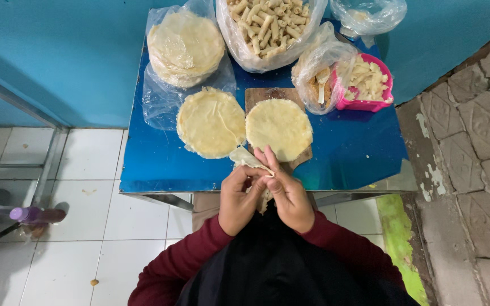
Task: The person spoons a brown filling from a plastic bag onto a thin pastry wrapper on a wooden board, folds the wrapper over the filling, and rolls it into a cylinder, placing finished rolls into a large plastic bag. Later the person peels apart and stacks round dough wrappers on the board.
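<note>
wrapper: thin pale dough sheet, pinched between both hands at table's 6 o'clock edge, partly folded; lower part hidden behind fingers.
left hand: fingers curled, gripping wrapper's left side, thumb on top.
right hand: fingers closed on wrapper's right side, index tip pointing toward 12.
handling (judgement): looks v. light, soft, floppy, prob. tears easily & may stick to itself; best held at edges w/ fingertips, light pressure, both sides supported so it doesn't sag.
table: blue top, set against blue wall.
cutting board: wooden, centre of table, one round wrapper lying on it, just beyond the hands at 12.
second round sheet: lies on table at 11 from hands, touching or just beside the board; can't tell which.
wrapper stack: in clear plastic bag, table's 10–11 o'clock corner.
rolled pieces: finished-looking tubes in open plastic bag at 12.
pink tub: at 1–2, holds pale chunks; a bagged container w/ spoon just beside it.
small bag: far 1 o'clock corner, contents unclear.
floor: white tiles, purple bottle at 9, well apart.
</note>
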The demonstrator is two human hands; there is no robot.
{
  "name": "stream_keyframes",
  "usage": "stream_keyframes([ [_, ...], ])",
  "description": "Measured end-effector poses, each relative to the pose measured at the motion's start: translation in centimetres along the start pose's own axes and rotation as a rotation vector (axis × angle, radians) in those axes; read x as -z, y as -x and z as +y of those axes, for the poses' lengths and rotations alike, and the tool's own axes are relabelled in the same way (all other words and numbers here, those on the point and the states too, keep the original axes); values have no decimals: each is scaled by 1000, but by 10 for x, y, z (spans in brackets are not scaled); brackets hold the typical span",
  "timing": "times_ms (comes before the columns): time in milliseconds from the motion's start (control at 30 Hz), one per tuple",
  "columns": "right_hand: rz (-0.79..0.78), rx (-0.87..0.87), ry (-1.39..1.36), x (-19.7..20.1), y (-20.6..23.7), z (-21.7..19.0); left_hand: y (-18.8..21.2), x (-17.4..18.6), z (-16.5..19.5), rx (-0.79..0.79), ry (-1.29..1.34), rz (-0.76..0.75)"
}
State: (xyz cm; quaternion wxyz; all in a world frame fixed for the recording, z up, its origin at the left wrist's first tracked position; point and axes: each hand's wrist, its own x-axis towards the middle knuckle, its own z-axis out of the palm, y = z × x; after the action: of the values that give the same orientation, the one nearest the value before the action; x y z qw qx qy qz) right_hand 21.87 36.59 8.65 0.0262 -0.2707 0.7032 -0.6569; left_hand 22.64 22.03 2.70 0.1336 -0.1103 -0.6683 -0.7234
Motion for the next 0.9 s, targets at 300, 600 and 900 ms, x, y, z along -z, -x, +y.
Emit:
stream_keyframes([
  [300, 93, -152, 47, 39, -10, 22, -15, 14, -6, 483, 959, 2],
  [600, 315, -97, 501, 19, -10, 11, -8, -3, -5, 326, 1446, -177],
  [900, 344, 209, 592, 7, -12, -10, -8, -5, -11, 91, 344, 69],
])
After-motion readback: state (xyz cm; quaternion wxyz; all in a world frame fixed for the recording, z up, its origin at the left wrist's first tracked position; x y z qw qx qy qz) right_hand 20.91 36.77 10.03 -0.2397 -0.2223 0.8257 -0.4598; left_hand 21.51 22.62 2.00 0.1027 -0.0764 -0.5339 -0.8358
